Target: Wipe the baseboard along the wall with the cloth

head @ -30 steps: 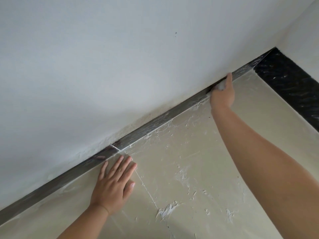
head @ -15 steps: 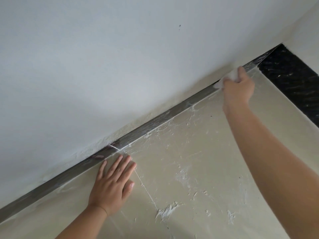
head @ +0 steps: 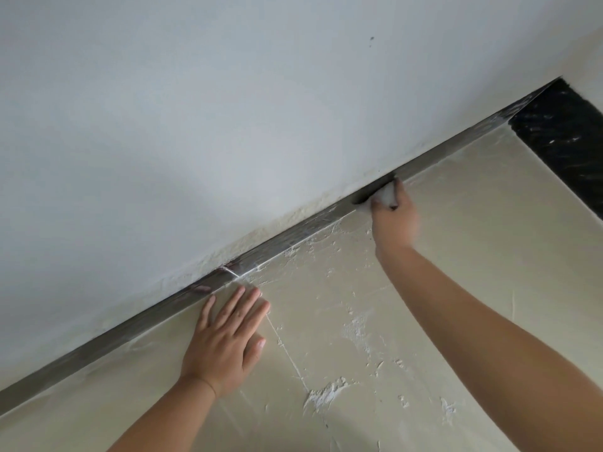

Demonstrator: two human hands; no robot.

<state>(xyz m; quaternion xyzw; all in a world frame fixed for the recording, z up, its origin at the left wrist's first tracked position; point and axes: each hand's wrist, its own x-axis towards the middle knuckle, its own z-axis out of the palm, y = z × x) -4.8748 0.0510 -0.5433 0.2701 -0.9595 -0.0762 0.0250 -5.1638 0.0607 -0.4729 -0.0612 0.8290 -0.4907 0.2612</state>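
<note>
A dark grey baseboard (head: 293, 236) runs diagonally from lower left to upper right under the white wall (head: 228, 109). My right hand (head: 393, 216), blurred with motion, grips a small white cloth (head: 385, 196) and presses it against the baseboard right of the middle. The hand hides most of the cloth. My left hand (head: 225, 340) lies flat on the beige floor tile, fingers straight and pointing at the baseboard, just below a joint in the strip.
The beige floor tiles (head: 489, 256) carry white plaster smears (head: 326, 393) and a grout line. A black marbled tile band (head: 564, 141) crosses the floor at the far right, near the room corner.
My right hand has slid the cloth back down-left along the baseboard, away from the corner. The left hand stays planted in the same spot.
</note>
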